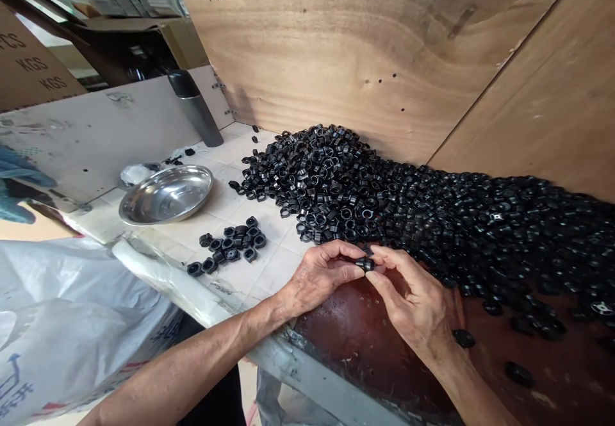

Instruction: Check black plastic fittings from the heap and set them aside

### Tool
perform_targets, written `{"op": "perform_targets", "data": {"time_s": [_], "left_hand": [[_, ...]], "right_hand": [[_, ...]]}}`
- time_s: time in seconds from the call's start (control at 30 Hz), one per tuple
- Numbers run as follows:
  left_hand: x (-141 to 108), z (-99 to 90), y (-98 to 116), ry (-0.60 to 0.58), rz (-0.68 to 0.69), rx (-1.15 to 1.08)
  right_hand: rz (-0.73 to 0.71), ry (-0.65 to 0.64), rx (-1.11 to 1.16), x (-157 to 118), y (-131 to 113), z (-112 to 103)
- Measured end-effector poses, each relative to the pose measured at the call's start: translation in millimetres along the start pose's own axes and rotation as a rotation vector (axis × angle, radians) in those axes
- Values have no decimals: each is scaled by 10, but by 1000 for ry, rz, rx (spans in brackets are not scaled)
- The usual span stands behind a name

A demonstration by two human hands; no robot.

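While the big pile (331,176) lay behind them, the left hand (319,278) and the right hand (416,294) were close together, both pinching one black part (365,264) above the brown surface (355,330).

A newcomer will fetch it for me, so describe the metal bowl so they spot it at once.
Left of the big heap of small black parts by the plywood wall, look across the pale tabletop. Just beyond a small cluster of black parts sits the bowl. It is wide, shallow and shiny silver, unlike the tall dark flask behind it.
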State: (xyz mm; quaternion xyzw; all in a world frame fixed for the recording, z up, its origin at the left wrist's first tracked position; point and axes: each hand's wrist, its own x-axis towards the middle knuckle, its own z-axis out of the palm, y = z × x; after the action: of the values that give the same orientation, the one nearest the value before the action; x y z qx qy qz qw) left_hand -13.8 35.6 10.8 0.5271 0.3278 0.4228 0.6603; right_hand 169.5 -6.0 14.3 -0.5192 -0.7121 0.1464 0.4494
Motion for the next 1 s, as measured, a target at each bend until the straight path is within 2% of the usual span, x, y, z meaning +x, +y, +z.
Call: {"op": "perform_targets", "data": {"time_s": [0.17, 0.3, 0.4, 0.47, 0.57, 0.67, 0.73, 0.83, 0.9, 1.0], "left_hand": [[2, -40, -113, -9, 298, 273], [3, -74, -193, -45, 395, 347], [-5, -58, -194, -81, 385, 335], [-9, -29, -165, -78, 325, 304], [-7, 12, -100, -38, 180, 225], [0, 23, -46, 1, 85, 114], [-1, 19, -24, 5, 90, 99], [-8, 14, -6, 4, 134, 151], [-11, 15, 3, 9, 139, 164], [-6, 18, 16, 19, 137, 150]], "right_hand": [[88, -17, -33, -38, 4, 47], [137, -56, -72, -30, 10, 92], [99, -52, -188, -24, 20, 98], [67, -26, -248, -22, 25, 82], [52, 8, -175, -10, 16, 26], [1, -76, -43, 13, -2, -39], [-25, -119, -27, 24, -1, -59], [-28, -90, -105, 25, 21, -47], [-4, -75, -157, 21, 31, -34], [59, -86, -98, 19, 24, -37]]}}
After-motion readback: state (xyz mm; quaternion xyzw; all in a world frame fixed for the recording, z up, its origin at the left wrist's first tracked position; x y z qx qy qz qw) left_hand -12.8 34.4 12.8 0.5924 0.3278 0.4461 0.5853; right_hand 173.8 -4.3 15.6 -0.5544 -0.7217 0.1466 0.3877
